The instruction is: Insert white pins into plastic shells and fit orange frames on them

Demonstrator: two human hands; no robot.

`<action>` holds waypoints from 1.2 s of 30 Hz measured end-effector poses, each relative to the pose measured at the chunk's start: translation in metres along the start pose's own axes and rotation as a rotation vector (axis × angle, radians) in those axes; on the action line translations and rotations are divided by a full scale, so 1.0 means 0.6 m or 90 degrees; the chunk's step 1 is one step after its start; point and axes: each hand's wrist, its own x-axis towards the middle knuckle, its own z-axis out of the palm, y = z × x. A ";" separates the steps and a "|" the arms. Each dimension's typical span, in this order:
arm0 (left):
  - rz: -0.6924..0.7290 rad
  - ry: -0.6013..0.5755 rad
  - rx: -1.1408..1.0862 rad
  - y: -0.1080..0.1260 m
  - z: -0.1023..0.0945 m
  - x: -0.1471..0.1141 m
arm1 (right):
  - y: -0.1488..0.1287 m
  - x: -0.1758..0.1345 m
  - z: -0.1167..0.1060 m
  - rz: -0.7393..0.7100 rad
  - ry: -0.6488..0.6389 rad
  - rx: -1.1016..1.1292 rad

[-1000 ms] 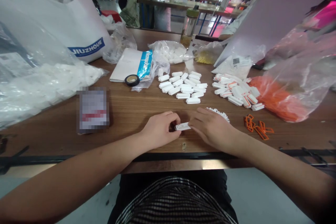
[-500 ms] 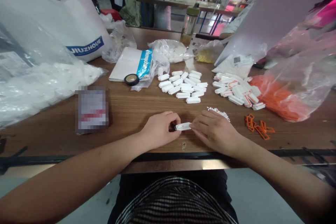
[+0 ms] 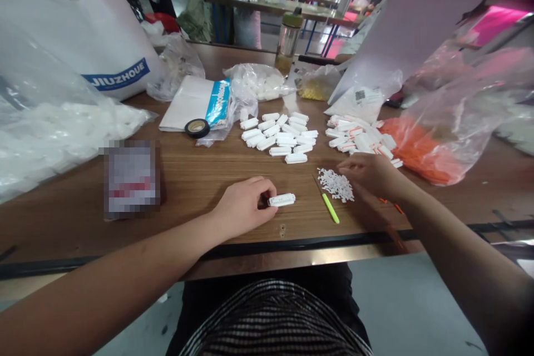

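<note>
Between the thumb and fingers of my left hand point(image 3: 250, 200) is a small oblong white plastic part point(image 3: 284, 199), its top dotted with small marks or holes. My right hand point(image 3: 371, 171) is off that part, over the table at the right, its fingers curled together. Whatever those fingertips hold, if anything, is hidden. Just left of them lies a heap of tiny white pieces point(image 3: 336, 184). A thin pointed tool with a yellow-green handle point(image 3: 331, 209) rests beside the heap. Orange frames point(image 3: 392, 204) are partly covered by my right forearm.
Several white plastic parts point(image 3: 280, 136) lie in a group beyond my hands. To their right is a pile of white parts with orange strips point(image 3: 354, 132), by a bag of orange pieces point(image 3: 421, 150). Black tape point(image 3: 197, 128) sits by a notebook point(image 3: 186, 103); a bottle point(image 3: 287, 41) stands behind.
My right hand has left the white part and moved right, past the tiny pieces, uncovering them and the yellow-green tool. My left hand still holds the white part. The view has shifted slightly.
</note>
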 end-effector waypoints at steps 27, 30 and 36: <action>0.004 -0.005 -0.001 0.002 -0.002 0.001 | 0.096 0.010 0.006 0.080 -0.084 0.039; 0.000 -0.012 -0.003 0.004 -0.004 0.001 | 0.078 -0.005 0.007 0.034 -0.043 -0.013; -0.008 -0.013 0.000 0.005 -0.005 0.001 | 0.056 -0.017 0.004 0.077 -0.043 -0.021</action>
